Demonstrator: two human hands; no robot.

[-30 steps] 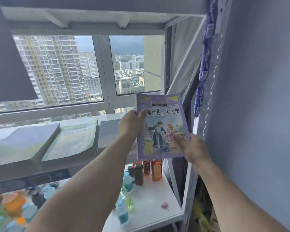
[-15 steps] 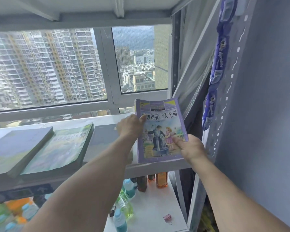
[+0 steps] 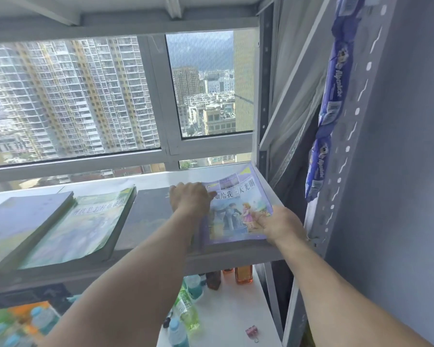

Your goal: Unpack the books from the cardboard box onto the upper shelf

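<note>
Lowered since a second ago, the purple book [image 3: 238, 209] now lies flat at the upper shelf's [image 3: 161, 177] right end. Left hand [image 3: 189, 200] grasps its left edge; right hand [image 3: 281, 222] pinches its near right corner.

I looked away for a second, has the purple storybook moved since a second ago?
Yes. The purple storybook has gone from upright in front of the window down and back, flat onto the upper shelf.

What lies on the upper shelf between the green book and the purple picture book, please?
In the head view, a dark grey book lies flat between the green book and the purple picture book, partly hidden by the left hand.
</note>
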